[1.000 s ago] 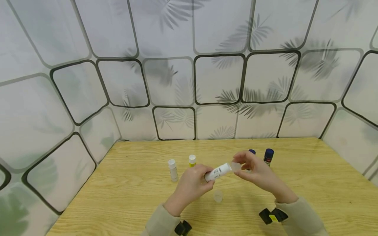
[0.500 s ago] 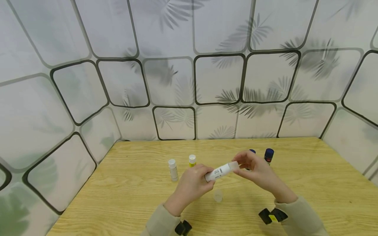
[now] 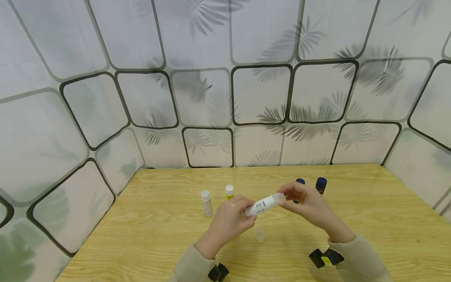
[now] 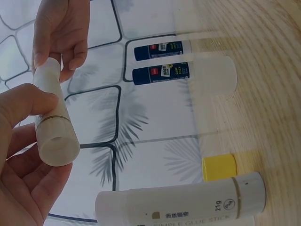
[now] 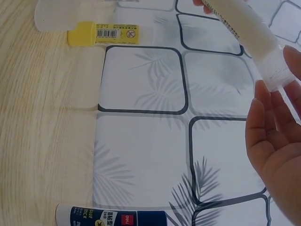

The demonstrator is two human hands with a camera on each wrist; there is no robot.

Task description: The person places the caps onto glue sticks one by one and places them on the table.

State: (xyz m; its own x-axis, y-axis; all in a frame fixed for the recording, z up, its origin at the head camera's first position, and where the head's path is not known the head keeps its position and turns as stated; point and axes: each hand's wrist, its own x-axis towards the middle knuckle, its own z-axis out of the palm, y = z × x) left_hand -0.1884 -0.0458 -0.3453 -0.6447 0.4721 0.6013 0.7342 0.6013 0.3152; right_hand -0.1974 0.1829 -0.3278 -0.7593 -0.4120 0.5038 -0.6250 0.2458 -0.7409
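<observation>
In the head view my left hand [image 3: 228, 218] grips a white glue stick [image 3: 261, 206], tilted with its far end up to the right. Thumb and fingers of my right hand [image 3: 308, 203] pinch the translucent cap [image 3: 279, 197], which sits over that end. The ribbed tip of the cap [image 5: 277, 77] shows between the right fingers in the right wrist view. Below the hands a round translucent cap [image 3: 260, 234] stands on the table. Left of my left hand is an upright white glue stick [image 3: 206, 203], its label readable on the white glue stick [image 4: 181, 205] in the left wrist view.
A yellow glue stick with a white top [image 3: 230, 191] stands behind my left hand. Two blue-capped glue sticks stand behind my right hand, the outer blue glue stick [image 3: 321, 185] and the partly hidden blue glue stick [image 3: 300, 181]. The wooden table [image 3: 151, 235] ends at a patterned backdrop.
The right hand has brought the translucent cap leftward onto the end of the white glue stick; earlier it was farther off the end. The left hand has hardly moved.
</observation>
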